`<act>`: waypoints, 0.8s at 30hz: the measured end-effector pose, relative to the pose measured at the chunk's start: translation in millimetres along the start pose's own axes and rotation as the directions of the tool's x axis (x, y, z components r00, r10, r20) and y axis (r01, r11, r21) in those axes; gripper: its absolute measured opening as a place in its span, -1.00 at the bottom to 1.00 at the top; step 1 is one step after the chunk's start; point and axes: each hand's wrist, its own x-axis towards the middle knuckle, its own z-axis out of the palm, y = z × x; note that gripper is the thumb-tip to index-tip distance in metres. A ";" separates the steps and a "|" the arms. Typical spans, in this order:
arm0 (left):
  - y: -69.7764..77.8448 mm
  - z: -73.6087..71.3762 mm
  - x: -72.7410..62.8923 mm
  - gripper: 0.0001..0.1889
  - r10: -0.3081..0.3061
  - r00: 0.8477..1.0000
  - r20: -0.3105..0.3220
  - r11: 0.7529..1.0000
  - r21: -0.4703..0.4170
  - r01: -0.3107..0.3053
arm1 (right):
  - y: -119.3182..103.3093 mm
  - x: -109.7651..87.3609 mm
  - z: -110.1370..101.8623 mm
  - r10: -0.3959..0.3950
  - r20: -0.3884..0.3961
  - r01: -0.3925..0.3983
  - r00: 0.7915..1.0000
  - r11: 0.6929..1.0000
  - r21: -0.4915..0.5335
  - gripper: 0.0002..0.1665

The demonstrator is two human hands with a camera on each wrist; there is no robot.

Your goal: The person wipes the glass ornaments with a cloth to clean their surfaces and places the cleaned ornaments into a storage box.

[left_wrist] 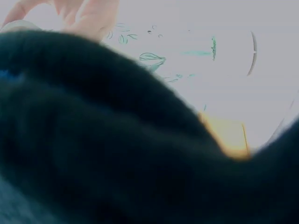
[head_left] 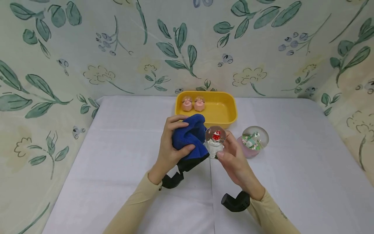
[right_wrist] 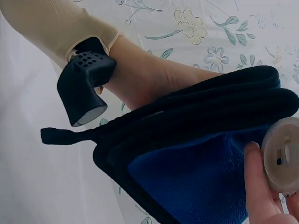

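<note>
A bunched blue cloth (head_left: pixel 193 136) with black edging is gripped by my left hand (head_left: pixel 172 146), thumb in front and fingers over its top. Beside it my right hand (head_left: pixel 236 162) holds a small snow globe (head_left: pixel 214 143) with a red figure inside and a white base. The cloth's right side is at the globe's left side; whether they touch, I cannot tell. In the right wrist view the snow globe's round underside (right_wrist: pixel 282 156) faces the camera, close to the blue cloth (right_wrist: pixel 201 172). Dark, blurred cloth (left_wrist: pixel 117 140) fills most of the left wrist view.
A yellow tray (head_left: pixel 225 112) stands behind the hands, with two pink pig figurines (head_left: pixel 193 104) in its left part. To the right of my right hand, a larger snow globe (head_left: pixel 253 141) with a pink base rests on the white tablecloth (head_left: pixel 304 169). Patterned fabric hangs behind.
</note>
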 end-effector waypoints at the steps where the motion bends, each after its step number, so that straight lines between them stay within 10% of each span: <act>1: 0.0 -0.6 -0.2 -0.40 -0.005 1.000 0.002 1.000 -0.002 0.005 | -0.3 0.2 -0.2 -0.007 -0.002 0.007 1.000 1.000 -0.008 -0.41; 11: 0.5 -3.5 -2.9 -0.38 -0.043 0.998 0.052 0.998 -0.046 0.045 | -8.5 2.3 -2.4 -0.101 -0.088 0.074 0.991 0.962 -0.263 -0.37; 24: 3.4 -1.7 -2.6 -0.34 -0.070 0.986 0.150 0.997 -0.029 0.075 | -11.0 7.6 -3.2 -0.288 0.096 0.299 0.953 0.837 -0.459 -0.31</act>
